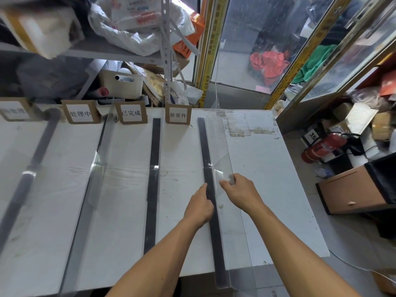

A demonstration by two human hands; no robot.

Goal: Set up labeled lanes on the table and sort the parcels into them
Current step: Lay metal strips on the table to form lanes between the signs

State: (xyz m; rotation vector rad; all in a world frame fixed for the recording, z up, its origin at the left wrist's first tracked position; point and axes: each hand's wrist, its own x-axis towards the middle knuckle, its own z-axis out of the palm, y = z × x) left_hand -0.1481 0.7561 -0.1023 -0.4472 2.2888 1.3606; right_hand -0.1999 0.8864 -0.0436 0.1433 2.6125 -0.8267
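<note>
I judge setup nearly finished: four label cards (178, 115) stand along the table (267, 168), my right hand (240, 192) pinches the last clear divider (222, 168), left hand (200, 207) curled, forefinger steadying its dark strip (211, 189), no parcels visible yet.

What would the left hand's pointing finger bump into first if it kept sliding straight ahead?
Probably nothing soon. The left hand points up along the dark divider strip, and the white table beside it looks free. At the far end stands the cardboard label card, slightly left of that line; depth is unclear.
</note>
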